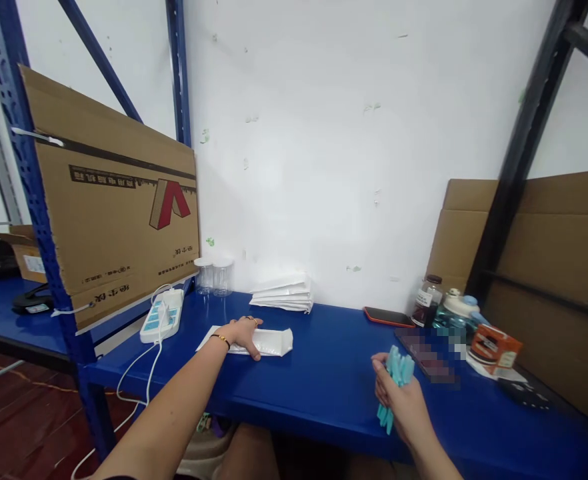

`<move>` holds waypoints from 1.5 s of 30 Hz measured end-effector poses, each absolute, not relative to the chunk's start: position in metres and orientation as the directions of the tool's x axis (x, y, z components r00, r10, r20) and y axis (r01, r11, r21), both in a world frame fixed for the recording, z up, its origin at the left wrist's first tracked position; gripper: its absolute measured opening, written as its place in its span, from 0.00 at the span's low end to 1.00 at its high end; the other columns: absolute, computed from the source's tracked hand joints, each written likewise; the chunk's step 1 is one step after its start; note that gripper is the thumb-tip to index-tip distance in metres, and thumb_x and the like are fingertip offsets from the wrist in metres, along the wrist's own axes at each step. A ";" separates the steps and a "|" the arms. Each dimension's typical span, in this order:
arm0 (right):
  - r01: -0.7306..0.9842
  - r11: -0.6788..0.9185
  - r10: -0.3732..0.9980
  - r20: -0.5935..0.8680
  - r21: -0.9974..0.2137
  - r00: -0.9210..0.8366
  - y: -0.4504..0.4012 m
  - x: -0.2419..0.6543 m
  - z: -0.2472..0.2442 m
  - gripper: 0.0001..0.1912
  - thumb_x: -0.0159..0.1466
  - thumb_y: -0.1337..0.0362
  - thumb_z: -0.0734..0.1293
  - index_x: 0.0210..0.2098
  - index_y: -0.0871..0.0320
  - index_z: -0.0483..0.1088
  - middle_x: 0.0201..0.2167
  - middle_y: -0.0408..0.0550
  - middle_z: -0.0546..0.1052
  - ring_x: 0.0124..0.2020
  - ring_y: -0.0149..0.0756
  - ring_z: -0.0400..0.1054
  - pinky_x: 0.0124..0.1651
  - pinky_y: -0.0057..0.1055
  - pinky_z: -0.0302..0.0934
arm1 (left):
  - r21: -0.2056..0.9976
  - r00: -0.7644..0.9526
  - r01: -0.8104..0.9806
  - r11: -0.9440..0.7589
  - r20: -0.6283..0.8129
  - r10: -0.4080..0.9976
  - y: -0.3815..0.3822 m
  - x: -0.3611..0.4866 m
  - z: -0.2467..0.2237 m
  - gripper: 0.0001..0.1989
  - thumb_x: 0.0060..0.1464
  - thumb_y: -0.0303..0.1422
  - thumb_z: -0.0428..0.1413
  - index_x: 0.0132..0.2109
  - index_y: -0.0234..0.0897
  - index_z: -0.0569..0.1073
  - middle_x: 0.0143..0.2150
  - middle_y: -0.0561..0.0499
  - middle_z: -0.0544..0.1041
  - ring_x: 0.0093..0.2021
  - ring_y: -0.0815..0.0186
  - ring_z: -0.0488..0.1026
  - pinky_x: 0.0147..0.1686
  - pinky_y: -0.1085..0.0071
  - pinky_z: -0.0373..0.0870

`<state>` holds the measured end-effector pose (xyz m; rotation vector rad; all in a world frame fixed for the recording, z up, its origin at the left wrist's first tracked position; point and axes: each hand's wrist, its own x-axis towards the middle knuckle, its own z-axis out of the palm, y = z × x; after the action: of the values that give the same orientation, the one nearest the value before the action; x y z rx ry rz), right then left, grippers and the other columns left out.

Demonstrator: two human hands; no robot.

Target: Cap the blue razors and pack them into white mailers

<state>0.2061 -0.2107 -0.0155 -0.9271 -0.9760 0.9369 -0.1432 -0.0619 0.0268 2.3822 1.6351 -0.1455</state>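
My left hand (241, 337) lies across a flat white packet (274, 342) on the blue table, fingers stretched out and the thumb spread at the packet's near edge. The packet looks padded, and its middle is covered by the hand. Over the table's front right, my right hand (403, 399) is closed around a bundle of slim teal plastic sticks (400, 365), which look like bag-sealing clips. Their ends stick out above and below the fist, while their middles are hidden by the fingers.
A stack of white packets (281, 293) lies by the wall, beside two clear jars (223, 277). A corded white power strip (161, 317) lies left. At right are a phone (388, 317), a dark-capped bottle (427, 301), a water bottle (457, 312) and an orange box (495, 350). Cardboard panels (119, 200) flank the table (319, 380).
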 end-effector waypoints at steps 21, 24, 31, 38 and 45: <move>-0.270 0.681 0.712 0.528 -0.681 0.462 -0.193 0.154 0.131 0.14 0.56 0.55 0.68 0.34 0.57 0.66 0.23 0.44 0.78 0.32 0.40 0.75 0.40 0.35 0.63 | 0.716 0.490 0.202 -0.668 0.516 0.703 -0.153 -0.001 0.057 0.25 0.37 0.32 0.61 0.44 0.36 0.61 0.37 0.52 0.69 0.33 0.65 0.68 0.31 0.73 0.62; -0.297 0.617 0.778 0.508 -0.728 0.371 -0.194 0.145 0.133 0.14 0.55 0.55 0.69 0.34 0.57 0.66 0.25 0.46 0.79 0.37 0.43 0.74 0.36 0.33 0.63 | 0.749 0.462 0.133 -0.650 0.533 0.709 -0.155 0.003 0.058 0.25 0.37 0.31 0.61 0.43 0.36 0.61 0.37 0.52 0.68 0.34 0.66 0.67 0.31 0.73 0.62; -0.388 0.652 0.758 0.575 -0.652 0.307 -0.205 0.139 0.160 0.12 0.56 0.56 0.68 0.32 0.56 0.66 0.25 0.44 0.79 0.35 0.41 0.75 0.40 0.36 0.66 | 0.762 0.383 0.046 -0.646 0.584 0.716 -0.150 -0.001 0.055 0.27 0.36 0.28 0.61 0.45 0.37 0.59 0.38 0.53 0.67 0.34 0.68 0.65 0.33 0.74 0.62; -0.334 0.607 0.795 0.545 -0.721 0.267 -0.202 0.132 0.158 0.14 0.54 0.55 0.70 0.32 0.57 0.67 0.27 0.47 0.79 0.35 0.43 0.75 0.38 0.37 0.66 | 0.736 0.314 0.085 -0.671 0.620 0.719 -0.150 -0.001 0.047 0.31 0.36 0.30 0.62 0.48 0.38 0.58 0.41 0.52 0.67 0.38 0.65 0.65 0.37 0.70 0.62; -0.286 0.609 0.790 0.535 -0.740 0.300 -0.205 0.130 0.166 0.15 0.54 0.52 0.69 0.32 0.57 0.68 0.29 0.48 0.80 0.39 0.43 0.74 0.33 0.31 0.64 | 0.731 0.146 0.189 -0.655 0.639 0.755 -0.152 0.008 0.044 0.34 0.34 0.31 0.63 0.49 0.41 0.56 0.43 0.51 0.65 0.43 0.60 0.64 0.44 0.65 0.61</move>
<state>0.1297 -0.2048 0.1658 -0.5783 -1.0324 0.7685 0.0083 -0.1522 0.0436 1.9432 0.8992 1.5336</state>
